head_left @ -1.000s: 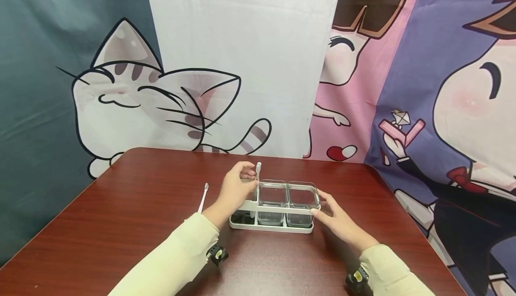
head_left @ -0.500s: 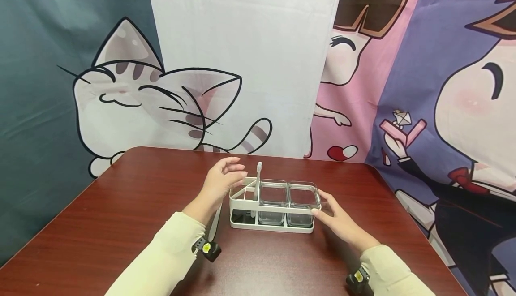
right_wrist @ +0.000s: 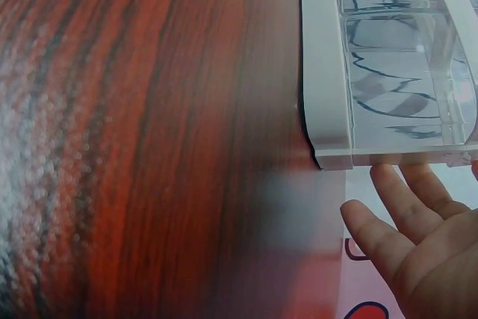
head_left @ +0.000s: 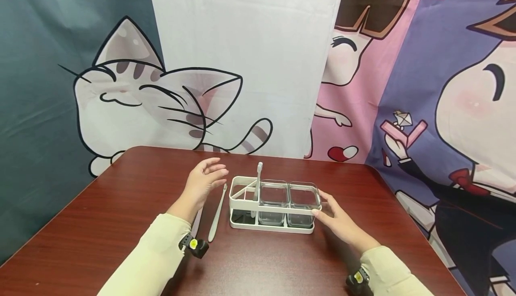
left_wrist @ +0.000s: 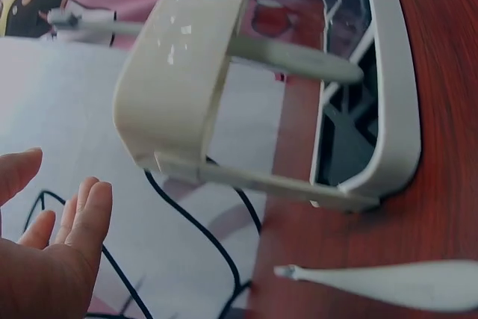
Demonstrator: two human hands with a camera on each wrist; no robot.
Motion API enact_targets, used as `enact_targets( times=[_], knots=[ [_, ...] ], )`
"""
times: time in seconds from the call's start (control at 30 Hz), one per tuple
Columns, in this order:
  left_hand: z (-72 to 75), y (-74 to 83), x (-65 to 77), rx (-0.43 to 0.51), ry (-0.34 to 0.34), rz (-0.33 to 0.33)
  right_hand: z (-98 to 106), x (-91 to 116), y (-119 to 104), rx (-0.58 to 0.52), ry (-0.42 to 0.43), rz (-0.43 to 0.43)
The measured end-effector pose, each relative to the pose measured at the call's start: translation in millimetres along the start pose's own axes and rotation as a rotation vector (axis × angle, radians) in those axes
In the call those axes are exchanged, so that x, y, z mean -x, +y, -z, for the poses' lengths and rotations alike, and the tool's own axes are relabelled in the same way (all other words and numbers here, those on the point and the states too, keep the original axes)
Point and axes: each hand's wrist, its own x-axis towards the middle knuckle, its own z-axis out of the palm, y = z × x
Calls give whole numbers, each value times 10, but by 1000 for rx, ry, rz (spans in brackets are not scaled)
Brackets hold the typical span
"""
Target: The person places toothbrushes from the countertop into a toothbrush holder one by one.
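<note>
Over the table [head_left: 121, 215], left hand [head_left: 199, 183] hovers released, fingers loose; right hand [head_left: 339, 219], unclenched, touches the rack [head_left: 278, 208].

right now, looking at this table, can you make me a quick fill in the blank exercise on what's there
1. The white rack holds ____ clear cups.
2. The standing toothbrush, held in the rack, has its bristles at the ____ end.
3. In the head view, the lying toothbrush rests on the table to the ____ of the rack.
4. The left hand, apart from the rack, holds ____.

Missing words: two; top; left; nothing.
</note>
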Motion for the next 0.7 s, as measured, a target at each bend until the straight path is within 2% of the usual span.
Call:
enact_targets(
  times=[0.2,0.5,0.7],
  knots=[
    [152,-69,-63,-8,47,40,0,1,-3,-1,0,-11],
    [271,-123,-142,-142,132,79,10,8,-1,1,-12,-18],
    [363,-164,-174,-195,147,112,-1,17,-8,6,-3,2]
  ],
)
